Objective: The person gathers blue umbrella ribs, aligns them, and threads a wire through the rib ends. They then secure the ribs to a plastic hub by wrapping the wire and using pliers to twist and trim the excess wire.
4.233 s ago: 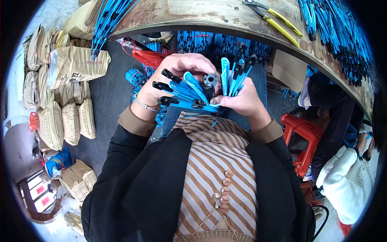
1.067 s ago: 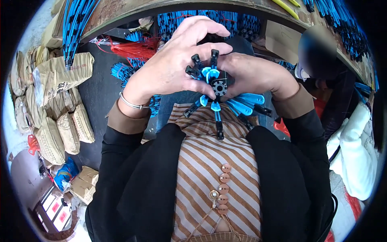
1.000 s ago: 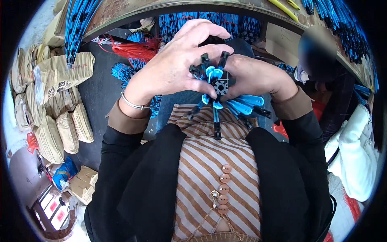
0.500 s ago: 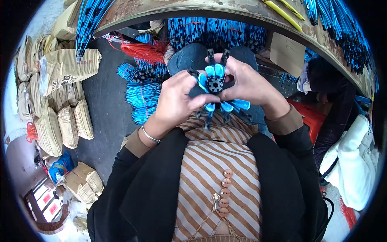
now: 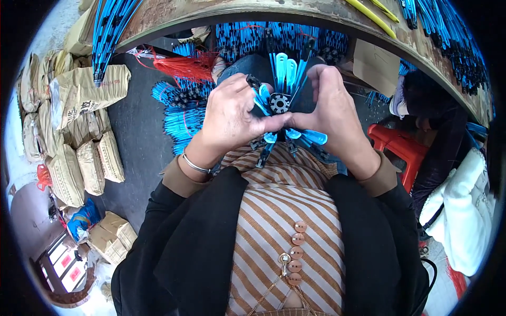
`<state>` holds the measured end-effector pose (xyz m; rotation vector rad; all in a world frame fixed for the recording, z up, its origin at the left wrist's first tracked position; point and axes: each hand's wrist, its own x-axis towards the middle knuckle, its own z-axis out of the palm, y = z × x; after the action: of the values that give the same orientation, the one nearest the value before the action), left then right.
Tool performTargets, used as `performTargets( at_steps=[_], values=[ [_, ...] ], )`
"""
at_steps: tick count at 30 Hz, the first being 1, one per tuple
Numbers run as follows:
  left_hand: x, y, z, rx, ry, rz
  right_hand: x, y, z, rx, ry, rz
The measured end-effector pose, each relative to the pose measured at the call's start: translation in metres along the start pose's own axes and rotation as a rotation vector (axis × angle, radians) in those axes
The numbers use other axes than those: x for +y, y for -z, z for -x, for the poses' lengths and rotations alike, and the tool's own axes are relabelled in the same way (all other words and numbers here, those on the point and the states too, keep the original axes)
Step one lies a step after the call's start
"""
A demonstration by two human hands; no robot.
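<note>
A blue-and-black umbrella frame point(image 5: 279, 104) is held in front of my lap, its notched black hub facing up. Blue ribs with black joints fan out around it, some pointing away from me and some toward my body. My left hand point(image 5: 232, 111) is closed on its left side, fingers curled by the ribs and thumb against the hub. At the other side, my right hand point(image 5: 333, 108) has its thumb touching the hub's near edge. Its fingers are raised, loosely bent and apart from the ribs. The frame's underside is hidden.
A wooden table point(image 5: 184, 11) curves across the top, bearing blue rib bundles point(image 5: 448, 47) and yellow strips point(image 5: 371, 17). More tied bundles point(image 5: 184, 124) lie on the dark floor, near red strings point(image 5: 184, 66). Sacks point(image 5: 66, 168) stand left; a red stool point(image 5: 398, 147) is right.
My right fingers have lifted away from the frame and opened, while the thumb stays at the hub. The far ribs now extend farther out. My left hand keeps its hold.
</note>
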<state>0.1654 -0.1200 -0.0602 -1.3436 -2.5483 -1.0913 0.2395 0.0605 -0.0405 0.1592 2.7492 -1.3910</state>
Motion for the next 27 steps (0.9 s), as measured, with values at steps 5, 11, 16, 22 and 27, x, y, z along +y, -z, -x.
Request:
performTargets(
  at_steps=[5, 11, 16, 22, 27],
  values=[
    [-0.004, -0.003, -0.001, 0.011, -0.069, -0.031, 0.005, 0.013, -0.011, -0.267, -0.093, -0.167],
    [-0.007, 0.0, 0.0, -0.085, -0.06, -0.006, 0.016, 0.007, -0.019, -0.416, 0.118, -0.344],
    [-0.016, -0.005, 0.0, -0.102, -0.125, 0.13, 0.025, -0.009, -0.018, -0.347, 0.286, -0.369],
    [-0.018, -0.007, 0.0, -0.149, -0.115, 0.174, 0.024, -0.009, -0.017, -0.356, 0.191, -0.389],
    [-0.012, -0.01, -0.002, -0.063, -0.14, 0.214, 0.029, -0.008, -0.022, -0.376, 0.274, -0.389]
  ],
)
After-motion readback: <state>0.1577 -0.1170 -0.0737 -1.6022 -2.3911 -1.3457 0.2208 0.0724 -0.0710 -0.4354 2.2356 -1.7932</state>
